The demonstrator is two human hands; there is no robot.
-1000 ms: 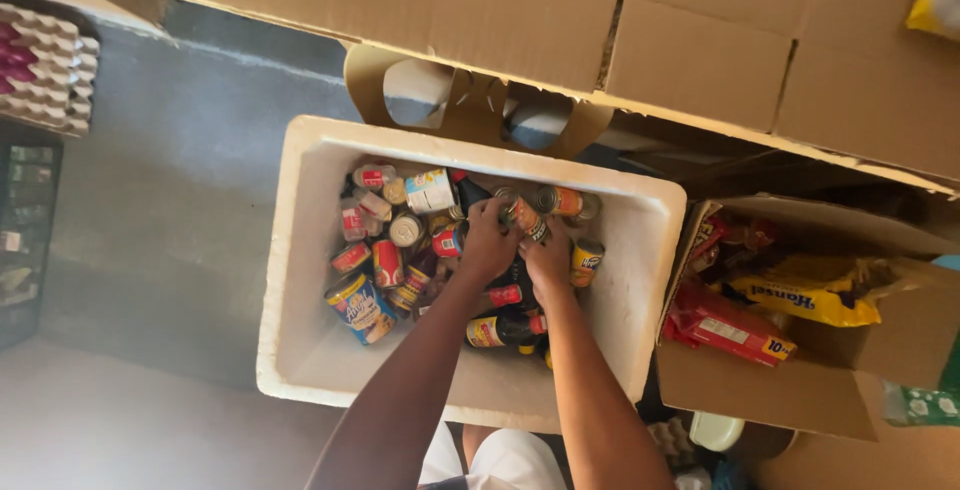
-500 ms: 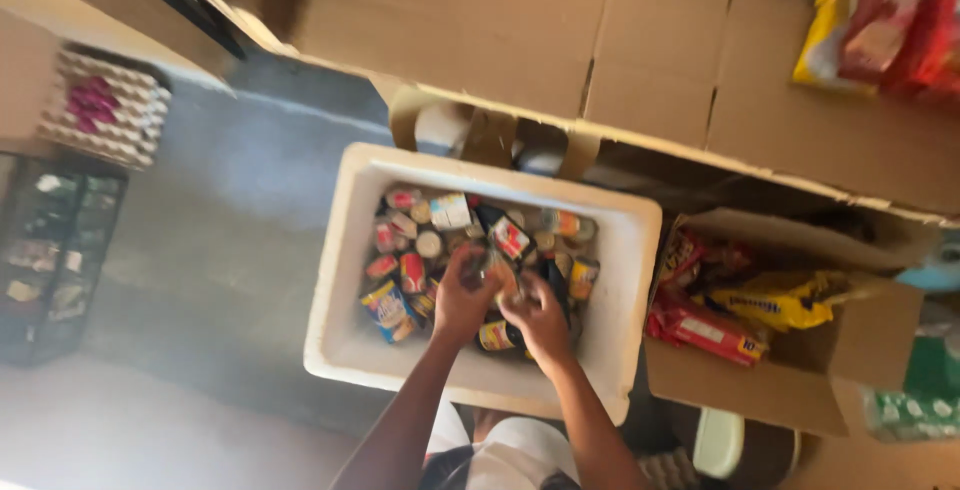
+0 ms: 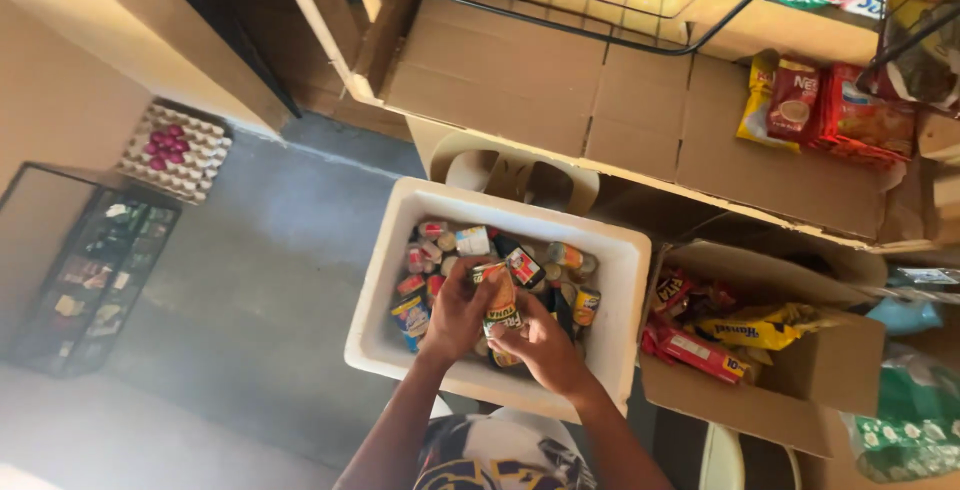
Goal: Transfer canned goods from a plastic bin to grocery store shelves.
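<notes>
A white foam box (image 3: 390,335) stands on the grey floor, filled with several small cans and bottles (image 3: 440,250). Over its near half, my left hand (image 3: 455,312) and my right hand (image 3: 545,348) are both closed around a yellow-labelled can (image 3: 501,302), held upright above the other cans. A second small can (image 3: 487,271) sits right at its top by my left fingers.
An open cardboard box (image 3: 800,380) of red and yellow snack packets stands right of the foam box. A cardboard-lined shelf (image 3: 620,100) with more packets (image 3: 800,100) runs behind. An egg tray (image 3: 175,150) and a dark crate (image 3: 90,280) lie on the left.
My view has tilted up toward the shelf. My hands have come out of the pile toward me, lifting the yellow-labelled can.
</notes>
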